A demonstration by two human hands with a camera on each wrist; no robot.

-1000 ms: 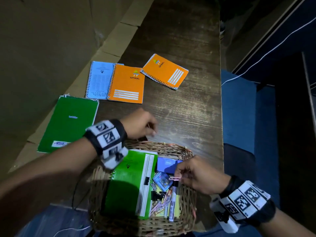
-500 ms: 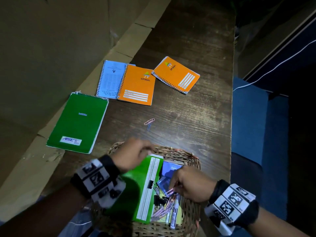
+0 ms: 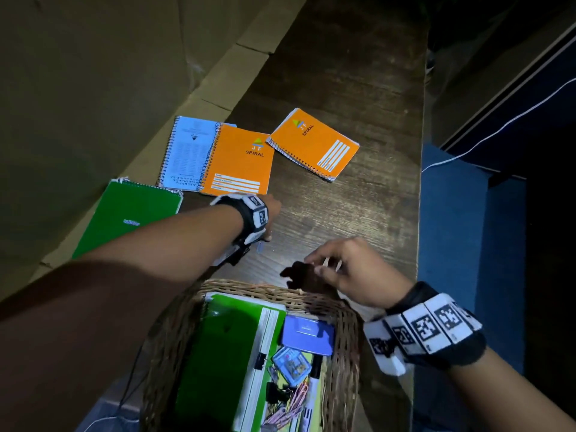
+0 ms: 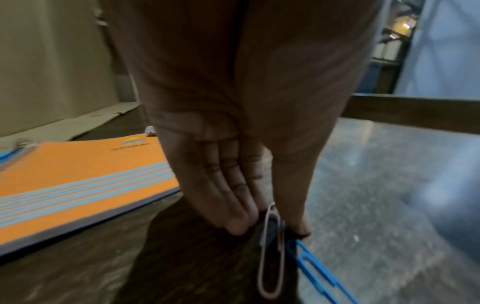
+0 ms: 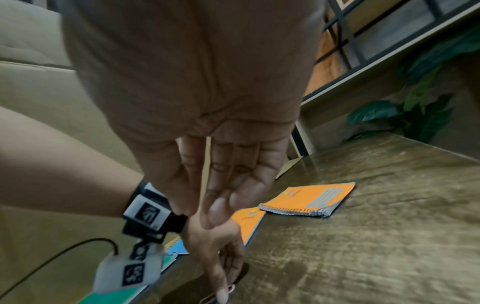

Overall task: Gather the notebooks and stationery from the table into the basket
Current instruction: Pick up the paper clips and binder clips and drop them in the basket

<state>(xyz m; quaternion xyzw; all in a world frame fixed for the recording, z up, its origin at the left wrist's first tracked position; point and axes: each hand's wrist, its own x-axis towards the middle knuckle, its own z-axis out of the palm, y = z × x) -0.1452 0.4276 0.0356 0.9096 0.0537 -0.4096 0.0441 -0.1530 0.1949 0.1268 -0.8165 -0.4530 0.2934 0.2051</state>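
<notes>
My left hand reaches over the table beyond the wicker basket. In the left wrist view its fingertips and thumb pinch one end of a pink paper clip, with a blue paper clip lying against it. My right hand hovers over the basket's far rim, fingers relaxed and holding nothing. On the table lie a green notebook, a blue one and two orange ones. Another green notebook lies in the basket.
The basket also holds a blue box, binder clips, several paper clips and a marker. Cardboard lines the table's left side. The table's right edge drops to a blue floor, and a white cable runs there.
My left hand left the basket and went forward to the two paper clips on the table, taking hold of the pink one. My right hand rose out of the basket to its far rim.
</notes>
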